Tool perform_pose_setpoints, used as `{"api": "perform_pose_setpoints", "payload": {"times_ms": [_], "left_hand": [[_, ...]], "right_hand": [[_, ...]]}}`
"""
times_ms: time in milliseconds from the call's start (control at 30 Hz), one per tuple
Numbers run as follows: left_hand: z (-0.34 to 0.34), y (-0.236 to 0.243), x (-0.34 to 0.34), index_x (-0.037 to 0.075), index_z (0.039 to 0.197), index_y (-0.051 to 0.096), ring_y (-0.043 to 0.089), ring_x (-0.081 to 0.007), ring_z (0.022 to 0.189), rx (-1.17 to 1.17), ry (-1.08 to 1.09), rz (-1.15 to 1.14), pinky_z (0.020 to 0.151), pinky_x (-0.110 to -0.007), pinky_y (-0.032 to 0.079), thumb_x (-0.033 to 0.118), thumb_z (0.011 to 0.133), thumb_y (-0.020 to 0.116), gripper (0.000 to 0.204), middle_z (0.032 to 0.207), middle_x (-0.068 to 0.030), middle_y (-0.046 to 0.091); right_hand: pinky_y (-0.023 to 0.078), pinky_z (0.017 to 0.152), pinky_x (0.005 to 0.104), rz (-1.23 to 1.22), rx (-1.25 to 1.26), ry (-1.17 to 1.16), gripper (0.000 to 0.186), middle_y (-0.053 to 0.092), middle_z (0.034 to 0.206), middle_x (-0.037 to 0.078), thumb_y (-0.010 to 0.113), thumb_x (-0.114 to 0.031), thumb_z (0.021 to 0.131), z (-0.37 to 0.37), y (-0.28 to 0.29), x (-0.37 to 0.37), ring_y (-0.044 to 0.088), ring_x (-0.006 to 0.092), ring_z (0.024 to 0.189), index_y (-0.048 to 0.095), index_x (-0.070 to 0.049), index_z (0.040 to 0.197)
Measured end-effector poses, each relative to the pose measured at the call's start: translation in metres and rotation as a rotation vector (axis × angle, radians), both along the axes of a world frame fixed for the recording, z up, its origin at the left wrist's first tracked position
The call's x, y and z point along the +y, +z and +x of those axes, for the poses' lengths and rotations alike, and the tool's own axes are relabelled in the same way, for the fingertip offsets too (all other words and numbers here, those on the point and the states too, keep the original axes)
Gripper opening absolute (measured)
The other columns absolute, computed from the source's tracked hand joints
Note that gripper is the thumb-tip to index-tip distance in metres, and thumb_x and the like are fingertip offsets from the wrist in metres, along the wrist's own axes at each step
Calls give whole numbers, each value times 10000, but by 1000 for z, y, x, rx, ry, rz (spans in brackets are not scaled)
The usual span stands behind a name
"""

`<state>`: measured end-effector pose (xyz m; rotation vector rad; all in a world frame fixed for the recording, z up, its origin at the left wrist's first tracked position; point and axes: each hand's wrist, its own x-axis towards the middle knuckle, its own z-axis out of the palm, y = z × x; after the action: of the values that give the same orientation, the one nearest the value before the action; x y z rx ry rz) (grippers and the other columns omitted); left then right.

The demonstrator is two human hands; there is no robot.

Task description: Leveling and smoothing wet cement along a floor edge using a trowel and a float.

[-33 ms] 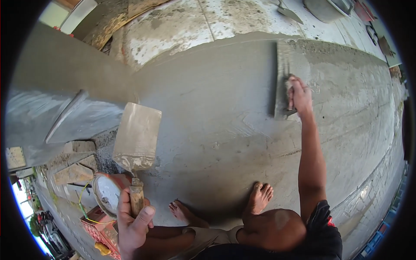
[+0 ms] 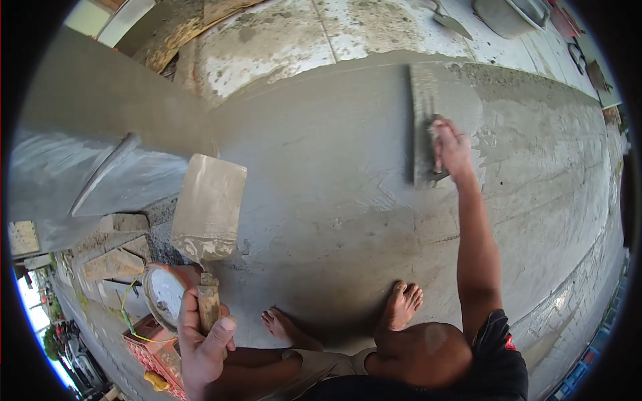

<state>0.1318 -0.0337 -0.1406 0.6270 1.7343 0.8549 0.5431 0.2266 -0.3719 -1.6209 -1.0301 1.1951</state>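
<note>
My right hand [image 2: 453,148] grips the handle of a long plastering float [image 2: 423,127], its blade pressed along the wet grey cement surface [image 2: 314,154]. Smoother, wetter cement lies left of the blade, and a rougher patch lies to its right. In my left hand [image 2: 208,341] is the wooden handle of a square-bladed trowel [image 2: 209,200], its blade pointing away from me and smeared with cement. That trowel is held above the surface, near a round bucket [image 2: 164,294] with greyish-white contents. My fingers are closed round both handles.
A pointed trowel [image 2: 452,25] and a grey tub [image 2: 508,17] lie at the far right on pale tiles. Left are a smooth cement block with a curved bar [image 2: 103,175], broken bricks [image 2: 114,264] and a red crate [image 2: 155,344]. My bare feet stand on the cement.
My right hand has moved the float a little to the left across the cement. My left hand and its trowel have hardly shifted.
</note>
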Motion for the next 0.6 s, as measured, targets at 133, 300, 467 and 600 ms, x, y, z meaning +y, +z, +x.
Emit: {"api": "perform_pose_setpoints", "payload": {"times_ms": [133, 300, 467, 600], "left_hand": [[-8, 9, -13, 7, 1425, 406, 517, -49, 664, 47, 91, 65, 518, -188, 443, 190, 850, 790, 716, 905, -27, 578], [-16, 13, -27, 15, 1377, 431, 510, -59, 614, 58, 38, 100, 500, -195, 446, 229, 845, 787, 675, 863, -24, 563], [-28, 22, -39, 14, 1393, 438, 521, -87, 665, -26, -78, 146, 561, -206, 440, 156, 913, 731, 580, 1013, -50, 594], [-37, 17, -45, -8, 1461, 390, 536, -100, 658, 39, -26, 190, 565, -215, 457, 168, 925, 712, 650, 1145, -104, 630]], "right_hand": [[490, 471, 281, 12, 56, 363, 604, 636, 682, 71, 635, -419, 951, -139, -5, -25, 561, 103, 450, 582, 22, 1360], [599, 691, 463, 36, -259, 833, 645, 713, 834, 246, 514, -438, 1006, -288, 3, -74, 723, 369, 744, 471, 43, 1434], [602, 733, 502, 44, -650, 922, 619, 720, 947, 234, 505, -315, 1001, -297, 19, -116, 724, 396, 823, 355, 31, 1492], [617, 653, 458, -131, -780, 755, 618, 719, 877, 199, 450, -371, 1039, -213, 20, -102, 726, 340, 740, 325, -10, 1525]]}}
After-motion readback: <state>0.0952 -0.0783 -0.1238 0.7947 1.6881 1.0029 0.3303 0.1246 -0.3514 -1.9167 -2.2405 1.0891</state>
